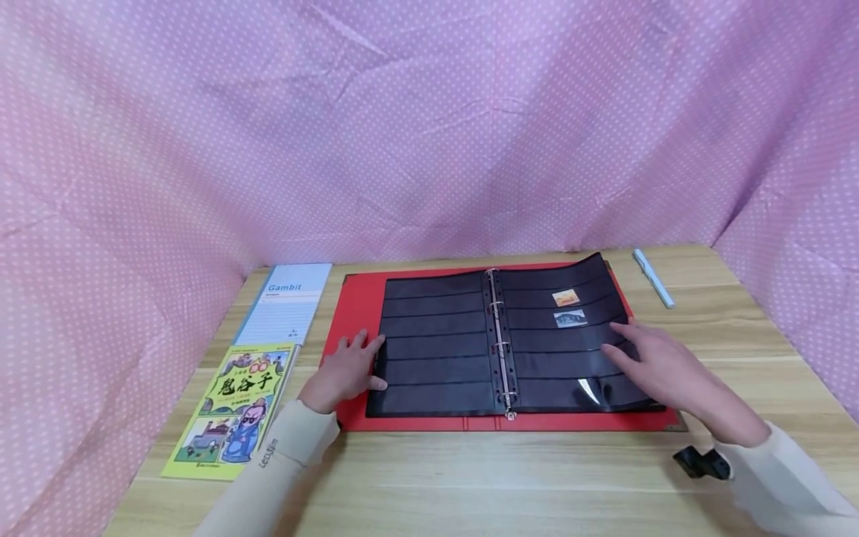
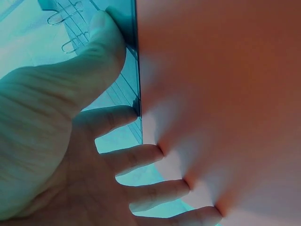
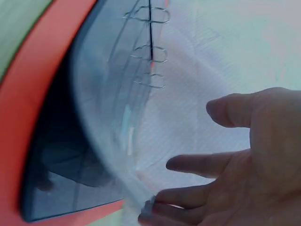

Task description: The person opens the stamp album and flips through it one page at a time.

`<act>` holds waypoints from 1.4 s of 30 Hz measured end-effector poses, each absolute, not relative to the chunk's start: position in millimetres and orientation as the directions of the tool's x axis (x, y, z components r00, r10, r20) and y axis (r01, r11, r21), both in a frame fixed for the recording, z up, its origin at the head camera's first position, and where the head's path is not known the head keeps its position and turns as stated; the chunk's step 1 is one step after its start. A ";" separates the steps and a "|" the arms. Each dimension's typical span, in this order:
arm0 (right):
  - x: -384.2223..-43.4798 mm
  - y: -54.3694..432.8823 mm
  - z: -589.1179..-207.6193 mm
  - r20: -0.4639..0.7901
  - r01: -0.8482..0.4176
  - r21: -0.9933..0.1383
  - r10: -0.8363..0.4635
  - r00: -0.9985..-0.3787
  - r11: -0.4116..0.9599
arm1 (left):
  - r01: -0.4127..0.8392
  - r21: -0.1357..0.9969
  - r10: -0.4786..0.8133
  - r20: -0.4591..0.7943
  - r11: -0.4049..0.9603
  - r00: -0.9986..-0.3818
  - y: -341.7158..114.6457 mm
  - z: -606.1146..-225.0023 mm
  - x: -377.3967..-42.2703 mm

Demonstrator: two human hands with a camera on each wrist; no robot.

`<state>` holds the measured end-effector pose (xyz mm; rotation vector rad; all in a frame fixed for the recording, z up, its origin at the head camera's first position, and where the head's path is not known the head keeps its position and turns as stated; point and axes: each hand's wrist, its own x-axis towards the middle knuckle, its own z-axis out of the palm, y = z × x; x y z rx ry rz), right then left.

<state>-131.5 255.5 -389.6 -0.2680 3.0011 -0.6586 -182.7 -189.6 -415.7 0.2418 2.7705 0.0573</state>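
A red ring binder (image 1: 359,298) lies spread on the table, black pocket pages on both sides of its metal rings (image 1: 496,306). The right page (image 1: 540,373) carries an orange stamp (image 1: 566,298) and a grey-blue stamp (image 1: 570,319); its outer edge bows upward. My right hand (image 1: 671,373) is at that edge, fingers extended, and in the right wrist view the lower fingers touch the lifted page (image 3: 101,94). On the left, my left hand (image 1: 345,373) rests with spread fingers on the red cover, its thumb over the edge of the left page (image 1: 429,347).
A yellow comic-style book (image 1: 231,410) lies left of the binder, below a blue-and-white notebook (image 1: 285,302). At the back right is a light-blue pen (image 1: 653,278). Pink dotted cloth (image 1: 429,149) hangs behind the wooden table (image 1: 470,485).
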 end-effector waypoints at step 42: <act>-151.1 191.2 -354.4 0.576 -0.711 -0.695 -0.505 -0.643 0.113 | 0.182 0.090 0.202 -0.336 0.979 -0.920 -195.8 -417.2 -184.8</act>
